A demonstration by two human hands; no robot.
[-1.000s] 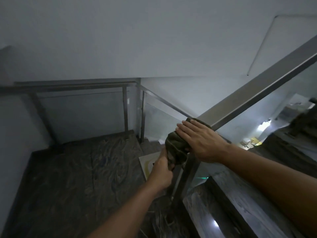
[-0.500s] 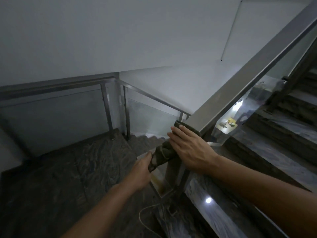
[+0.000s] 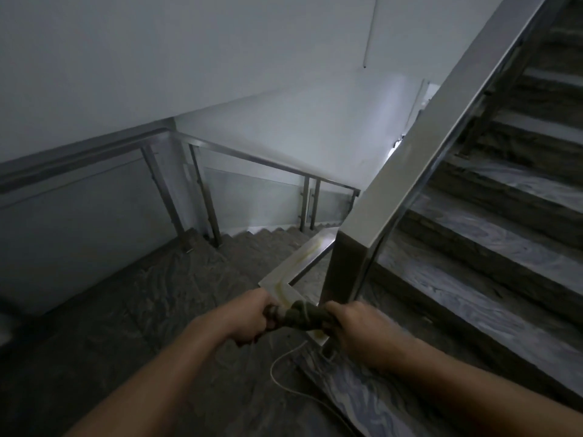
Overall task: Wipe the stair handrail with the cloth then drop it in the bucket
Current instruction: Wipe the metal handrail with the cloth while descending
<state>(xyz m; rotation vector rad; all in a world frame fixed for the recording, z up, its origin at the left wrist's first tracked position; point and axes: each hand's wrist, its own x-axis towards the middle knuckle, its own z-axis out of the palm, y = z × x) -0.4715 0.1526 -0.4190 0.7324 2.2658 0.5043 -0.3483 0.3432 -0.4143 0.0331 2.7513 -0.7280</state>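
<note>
A dark green cloth (image 3: 299, 317) is bunched and twisted between my two hands, below the lower end of the steel handrail (image 3: 438, 127). My left hand (image 3: 249, 320) grips its left end and my right hand (image 3: 356, 329) grips its right end. The handrail is a wide flat metal bar that climbs to the upper right above the steps. The cloth is off the rail and hangs in front of the rail's end post (image 3: 340, 272). No bucket is in view.
Marble steps (image 3: 492, 253) under plastic film rise on the right. A landing floor (image 3: 132, 313) lies at left, ringed by a glass and steel railing (image 3: 202, 190). A pale L-shaped ledge (image 3: 290, 275) and a thin white cord (image 3: 284, 383) lie near the post.
My right hand has come off the top of the handrail and dropped down with the cloth. Both hands now hold the cloth stretched between them. The view has tilted to the right.
</note>
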